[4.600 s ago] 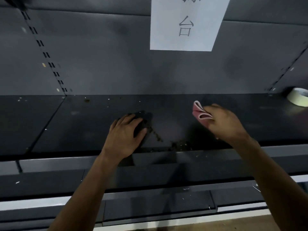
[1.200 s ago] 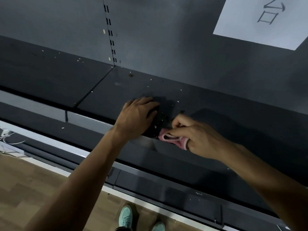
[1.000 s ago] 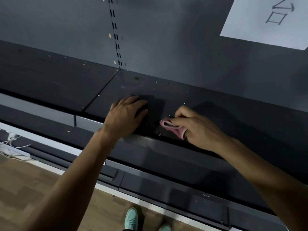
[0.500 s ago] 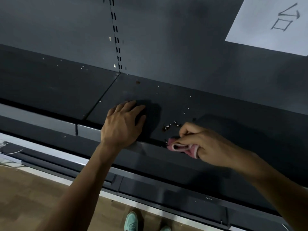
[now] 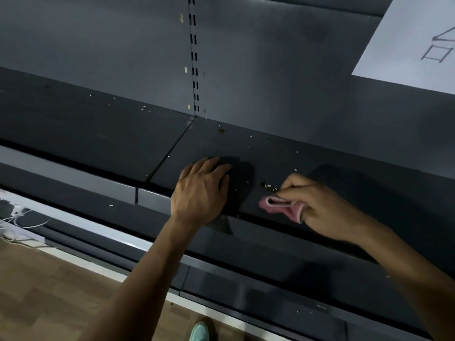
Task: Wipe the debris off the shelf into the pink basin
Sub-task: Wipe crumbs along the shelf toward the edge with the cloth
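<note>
— Pink cloth [image 5: 283, 205], folded and crumpled, pinched in the right hand [image 5: 320, 207] at the shelf's [image 5: 270, 148] front edge.
— And the debris [image 5: 268, 186]?
— Dark crumbs and pale flecks, just beside that hand's fingertips. The left hand [image 5: 200, 190] rests on the shelf, fingers loose.
— Anything changed?
— A second ago the cloth nearly touched the left hand; now they're apart.

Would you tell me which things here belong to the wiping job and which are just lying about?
Job: pink cloth, pinched by the right hand; debris; shelf; left hand resting on it. The pink basin is out of view.
Lying about: paper sign; white cables; teal shoe.
</note>
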`<state>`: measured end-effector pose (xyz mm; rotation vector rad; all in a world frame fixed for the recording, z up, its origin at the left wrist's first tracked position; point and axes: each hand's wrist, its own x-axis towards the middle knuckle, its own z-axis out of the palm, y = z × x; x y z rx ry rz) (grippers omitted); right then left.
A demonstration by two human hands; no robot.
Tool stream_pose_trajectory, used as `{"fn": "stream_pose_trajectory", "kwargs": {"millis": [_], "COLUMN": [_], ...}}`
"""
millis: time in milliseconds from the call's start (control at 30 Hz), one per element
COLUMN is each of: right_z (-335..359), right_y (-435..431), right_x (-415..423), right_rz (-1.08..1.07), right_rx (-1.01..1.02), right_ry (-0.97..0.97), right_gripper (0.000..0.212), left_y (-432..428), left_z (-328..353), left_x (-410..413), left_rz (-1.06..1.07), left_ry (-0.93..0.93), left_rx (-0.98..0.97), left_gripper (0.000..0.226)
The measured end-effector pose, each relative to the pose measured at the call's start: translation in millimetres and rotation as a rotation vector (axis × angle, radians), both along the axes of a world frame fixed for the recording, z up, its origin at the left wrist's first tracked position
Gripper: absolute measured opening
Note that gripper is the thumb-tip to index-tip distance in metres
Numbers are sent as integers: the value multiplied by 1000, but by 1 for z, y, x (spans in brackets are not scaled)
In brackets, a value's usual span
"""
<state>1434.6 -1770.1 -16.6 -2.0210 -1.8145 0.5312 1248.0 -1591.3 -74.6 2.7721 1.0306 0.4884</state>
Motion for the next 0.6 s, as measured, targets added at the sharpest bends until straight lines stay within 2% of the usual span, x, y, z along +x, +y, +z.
{"fn": "stream_pose_trajectory", "kwargs": {"millis": [133, 333, 500, 600], "right_z": [-6, -11, -25, -20], "right_y": [-10, 21, 47, 61], "right_x": [-13, -55, -64, -46], "right_rz": [79, 48, -89, -214], "right_rx": [-101, 37, 134, 136], "right_ry": [53, -128, -265, -195], "right_gripper": [54, 39, 41, 34], "left_y": [-1, 18, 40, 37], "left_z": [1, 10, 5, 4], "left_x": [1, -6, -26, -27], "left_rz": [4, -59, -41, -36], "left_ry": [-18, -72, -20, -12], "left_rx": [-21, -90, -60, -44], "left_gripper": [42, 42, 41, 40]}}
